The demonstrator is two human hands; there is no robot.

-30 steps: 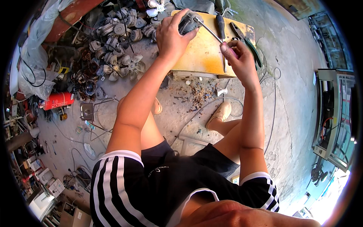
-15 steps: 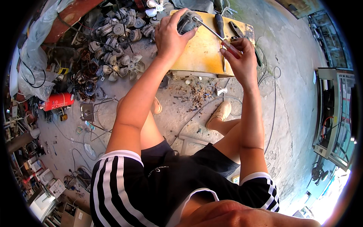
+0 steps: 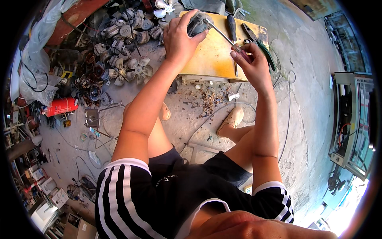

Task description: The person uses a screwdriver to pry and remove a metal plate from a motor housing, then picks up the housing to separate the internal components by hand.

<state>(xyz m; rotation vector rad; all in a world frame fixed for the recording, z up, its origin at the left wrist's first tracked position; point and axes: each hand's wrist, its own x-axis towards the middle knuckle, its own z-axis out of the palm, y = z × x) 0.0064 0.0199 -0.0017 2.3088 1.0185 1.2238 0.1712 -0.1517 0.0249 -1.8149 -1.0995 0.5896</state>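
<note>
My left hand (image 3: 181,38) is wrapped round a small dark grey electric motor (image 3: 197,24), holding it at the left side of a yellow board-topped table (image 3: 207,59). In my right hand (image 3: 251,65) is a screwdriver (image 3: 242,53) with a reddish handle, gripped between thumb and fingers. Its long shaft slants up to the left, and the tip meets the motor's near face. Just beyond my right hand lie a dark-handled screwdriver (image 3: 230,24) and pliers with dark green grips (image 3: 263,51) on the table.
A heap of old motors (image 3: 126,30) and metal fan blades (image 3: 139,71) covers the floor at left. Small debris (image 3: 211,99) lies below the table, near a grey cable (image 3: 288,115). A red can (image 3: 61,106) is at far left, a glass-fronted cabinet (image 3: 354,123) at right.
The reddish screwdriver handle has turned in my right hand, and my fingers have shifted round it. The left hand and the motor stay nearly where they were.
</note>
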